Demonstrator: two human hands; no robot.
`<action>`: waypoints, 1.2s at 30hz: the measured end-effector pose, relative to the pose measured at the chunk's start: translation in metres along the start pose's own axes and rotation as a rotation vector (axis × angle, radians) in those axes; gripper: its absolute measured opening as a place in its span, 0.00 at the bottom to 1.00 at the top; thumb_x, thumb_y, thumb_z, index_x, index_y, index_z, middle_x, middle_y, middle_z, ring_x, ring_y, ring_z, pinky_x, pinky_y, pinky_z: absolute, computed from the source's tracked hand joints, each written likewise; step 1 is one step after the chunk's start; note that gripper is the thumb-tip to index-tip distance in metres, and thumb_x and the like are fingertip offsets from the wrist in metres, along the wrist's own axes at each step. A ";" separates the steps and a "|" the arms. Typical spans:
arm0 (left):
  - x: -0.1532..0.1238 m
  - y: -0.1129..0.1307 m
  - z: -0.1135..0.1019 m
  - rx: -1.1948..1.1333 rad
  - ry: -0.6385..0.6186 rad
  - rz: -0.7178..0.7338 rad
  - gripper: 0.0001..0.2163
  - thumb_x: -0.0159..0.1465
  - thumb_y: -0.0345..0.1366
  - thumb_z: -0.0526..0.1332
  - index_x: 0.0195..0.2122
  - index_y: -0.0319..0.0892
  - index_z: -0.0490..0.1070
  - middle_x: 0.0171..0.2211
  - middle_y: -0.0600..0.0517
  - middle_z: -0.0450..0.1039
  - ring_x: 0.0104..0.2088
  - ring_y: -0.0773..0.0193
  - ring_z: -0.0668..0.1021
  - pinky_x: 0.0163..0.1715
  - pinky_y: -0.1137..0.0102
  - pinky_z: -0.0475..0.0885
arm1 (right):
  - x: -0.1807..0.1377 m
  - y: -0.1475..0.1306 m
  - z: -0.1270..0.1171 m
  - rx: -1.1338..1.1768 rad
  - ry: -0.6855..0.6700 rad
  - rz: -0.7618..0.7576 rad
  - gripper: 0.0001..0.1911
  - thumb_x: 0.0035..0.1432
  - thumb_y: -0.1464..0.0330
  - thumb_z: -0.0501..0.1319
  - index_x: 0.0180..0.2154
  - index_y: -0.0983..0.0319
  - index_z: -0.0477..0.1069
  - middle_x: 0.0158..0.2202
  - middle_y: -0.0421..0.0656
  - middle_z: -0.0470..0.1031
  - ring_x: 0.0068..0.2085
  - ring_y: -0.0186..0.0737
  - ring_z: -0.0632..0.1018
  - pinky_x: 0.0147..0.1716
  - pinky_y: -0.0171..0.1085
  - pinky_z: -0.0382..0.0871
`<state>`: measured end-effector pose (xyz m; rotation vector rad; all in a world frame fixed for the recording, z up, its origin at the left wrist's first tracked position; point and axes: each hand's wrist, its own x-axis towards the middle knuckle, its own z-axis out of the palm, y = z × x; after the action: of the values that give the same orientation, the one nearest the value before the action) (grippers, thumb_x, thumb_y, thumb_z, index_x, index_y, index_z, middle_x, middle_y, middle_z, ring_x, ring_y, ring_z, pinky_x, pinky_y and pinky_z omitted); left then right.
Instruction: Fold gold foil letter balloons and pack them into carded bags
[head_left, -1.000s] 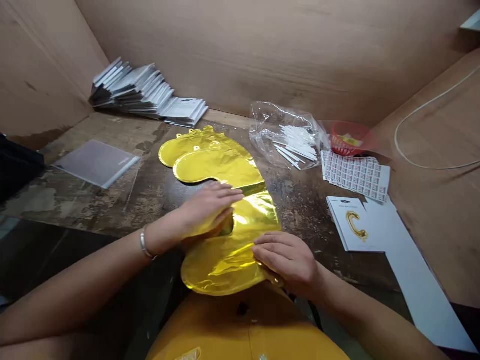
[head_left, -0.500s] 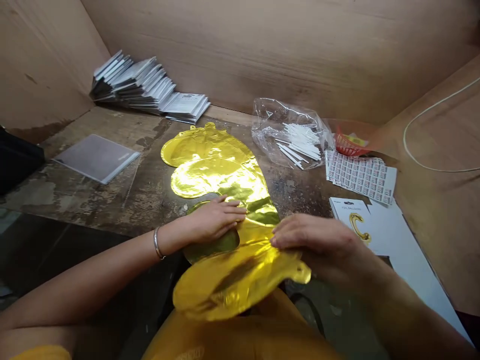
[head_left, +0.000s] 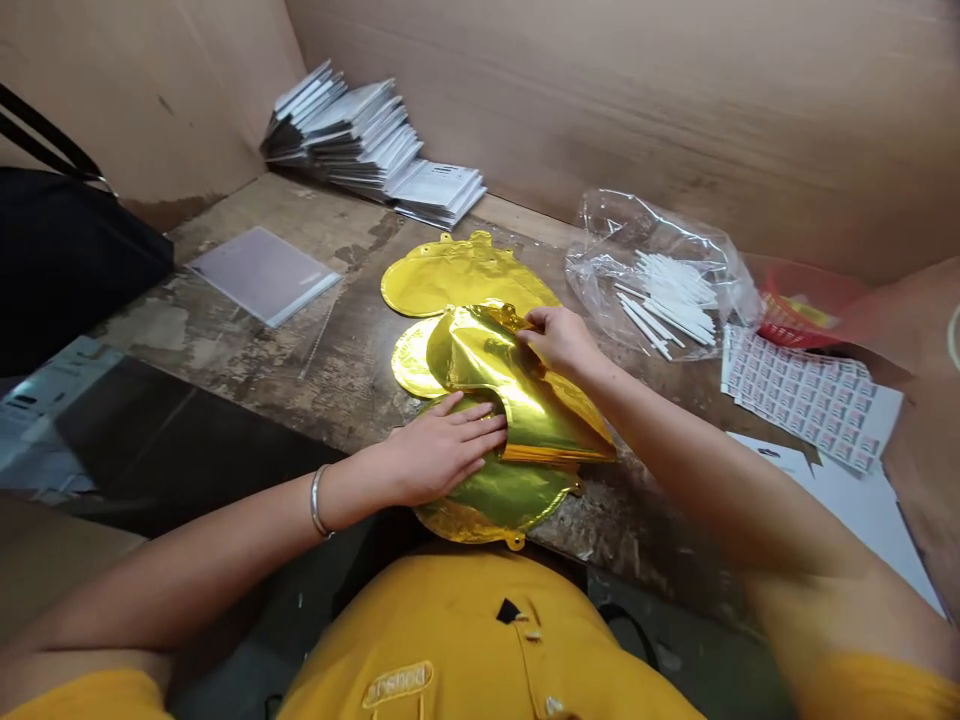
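Observation:
Several flat gold foil balloons lie overlapped on the worn wooden table. My left hand rests flat on the lower part of them, fingers spread. Pinched at its edge by my right hand, one foil balloon is folded over, its flap lying across the middle of the others. The fold runs near the lower right, beside my left fingertips. Small tabs with holes stick out at the top and bottom edges of the foil. Part of the foil beneath the flap is hidden.
A stack of packed sleeves leans at the back wall. A clear sleeve lies left, near a black bag. To the right are a plastic bag with white sticks, a red basket, sticker sheets and white cards.
My right hand has carried the near end of the top foil balloon up and away from me, folding it over. My left hand stays pressed on the foil. The view has shifted left.

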<state>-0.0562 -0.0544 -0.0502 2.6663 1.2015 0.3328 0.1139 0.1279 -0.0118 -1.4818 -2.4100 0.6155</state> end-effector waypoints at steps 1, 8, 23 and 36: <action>0.000 0.000 0.000 0.003 0.008 0.006 0.20 0.72 0.39 0.47 0.63 0.43 0.62 0.63 0.49 0.63 0.66 0.58 0.62 0.66 0.55 0.44 | 0.000 -0.002 0.002 -0.012 0.015 -0.012 0.06 0.52 0.71 0.60 0.24 0.62 0.70 0.21 0.36 0.66 0.26 0.34 0.65 0.28 0.34 0.56; 0.001 -0.002 -0.001 0.021 0.105 0.068 0.17 0.70 0.37 0.51 0.56 0.39 0.69 0.57 0.48 0.71 0.61 0.56 0.68 0.64 0.58 0.52 | 0.010 -0.024 0.020 -0.111 0.052 -0.154 0.07 0.55 0.70 0.59 0.31 0.62 0.76 0.29 0.43 0.77 0.31 0.39 0.72 0.32 0.35 0.61; -0.004 -0.011 -0.010 0.002 0.317 0.019 0.13 0.66 0.29 0.52 0.47 0.37 0.74 0.47 0.46 0.77 0.48 0.60 0.77 0.52 0.64 0.71 | 0.009 -0.027 0.034 -0.263 0.002 -0.160 0.10 0.60 0.67 0.58 0.34 0.63 0.76 0.33 0.49 0.80 0.34 0.44 0.77 0.33 0.37 0.62; -0.003 -0.023 -0.007 0.117 0.019 -0.501 0.30 0.70 0.51 0.48 0.67 0.37 0.54 0.69 0.39 0.49 0.68 0.40 0.51 0.64 0.47 0.51 | -0.005 -0.033 0.022 -0.372 0.062 -0.254 0.24 0.59 0.68 0.56 0.56 0.70 0.67 0.53 0.59 0.73 0.53 0.56 0.73 0.51 0.48 0.66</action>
<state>-0.0771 -0.0411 -0.0500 2.3375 1.8794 0.2087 0.0807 0.1056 -0.0151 -1.2580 -2.7065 0.0662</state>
